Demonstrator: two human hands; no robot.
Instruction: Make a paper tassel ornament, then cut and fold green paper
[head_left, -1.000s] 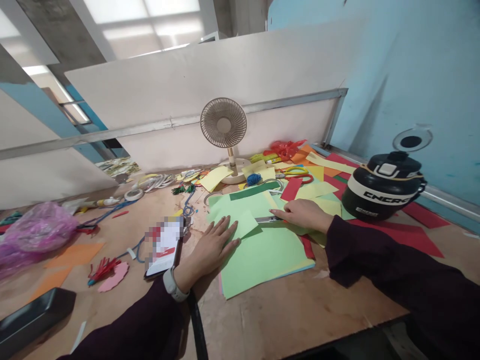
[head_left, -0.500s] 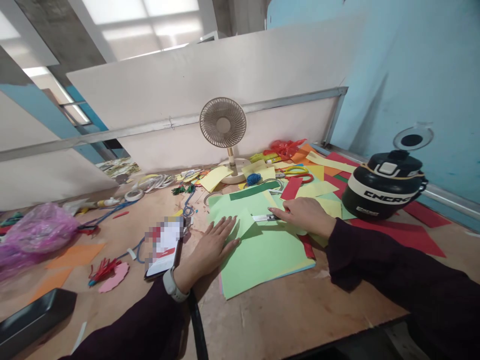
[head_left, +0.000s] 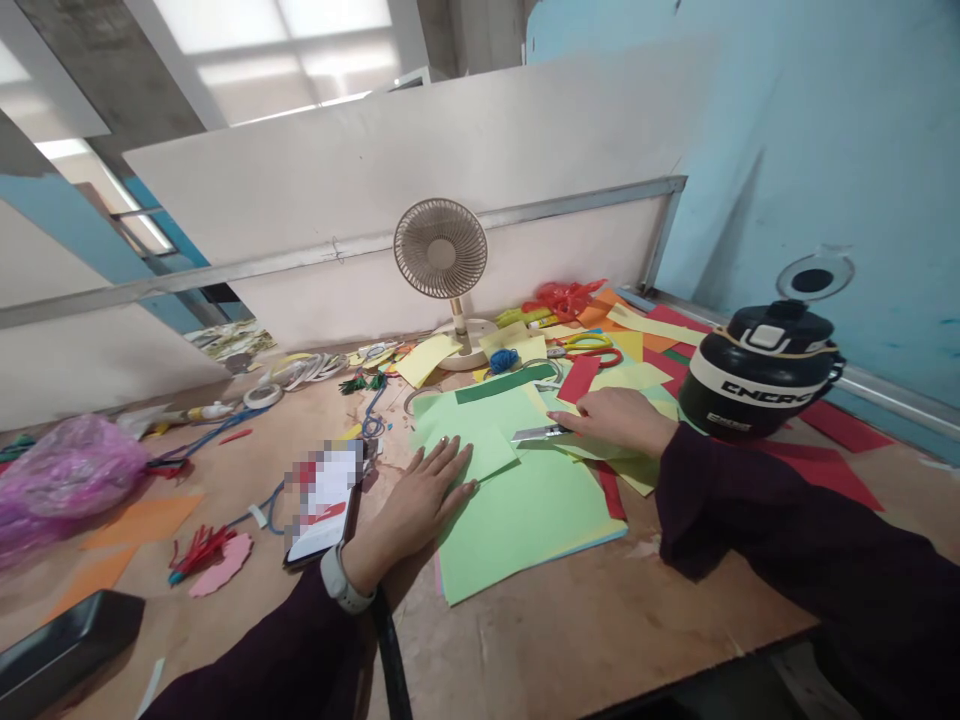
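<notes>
My left hand point(head_left: 429, 495) lies flat with fingers spread on the left part of a stack of light green paper point(head_left: 525, 530), its fingertips on a smaller green piece point(head_left: 491, 455). In my right hand point(head_left: 619, 420) is a utility knife point(head_left: 541, 433), its blade pointing left, just above the paper and close to the small piece's right edge. A dark green strip point(head_left: 506, 383) lies across the far edge of the stack. Beside my right hand are a red strip point(head_left: 579, 378) and yellow-green paper scraps.
A small fan point(head_left: 441, 248) stands behind the paper. Scissors point(head_left: 592, 350) and a blue thread ball point(head_left: 504, 361) lie nearby. On the right is a black jug point(head_left: 757, 375); on the left are a phone point(head_left: 326, 500), a pink plastic bag point(head_left: 75, 480) and a black case point(head_left: 71, 640).
The knife has come away from the small green piece, which now lies flatter on the stack. My right hand has shifted slightly right. The whole view has moved a little.
</notes>
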